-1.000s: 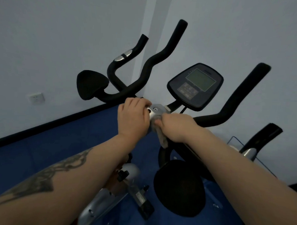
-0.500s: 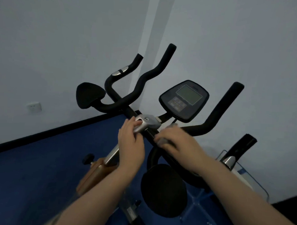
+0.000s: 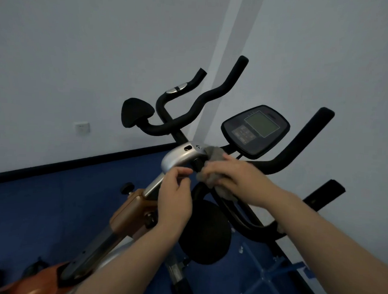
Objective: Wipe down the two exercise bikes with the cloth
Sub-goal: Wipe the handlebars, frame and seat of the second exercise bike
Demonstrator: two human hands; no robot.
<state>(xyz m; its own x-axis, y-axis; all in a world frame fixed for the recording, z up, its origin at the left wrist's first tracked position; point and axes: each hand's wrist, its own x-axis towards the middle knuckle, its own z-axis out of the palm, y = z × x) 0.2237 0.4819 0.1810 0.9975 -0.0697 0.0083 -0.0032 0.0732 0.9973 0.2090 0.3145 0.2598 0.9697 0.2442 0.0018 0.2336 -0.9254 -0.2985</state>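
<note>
Your left hand (image 3: 175,201) has slid off the silver clamp (image 3: 181,156) at centre frame and now sits just below it, fingers loosely curled, thumb near forefinger, holding nothing that shows. Your right hand (image 3: 236,179) bunches the grey cloth (image 3: 212,167) against the black handlebar stem (image 3: 198,163) beside the clamp, fingers curled over the wad. Work the cloth right round the stem and under the console (image 3: 256,129), pressing firmly, before you go on to the handlebars (image 3: 299,147) toward the right.
</note>
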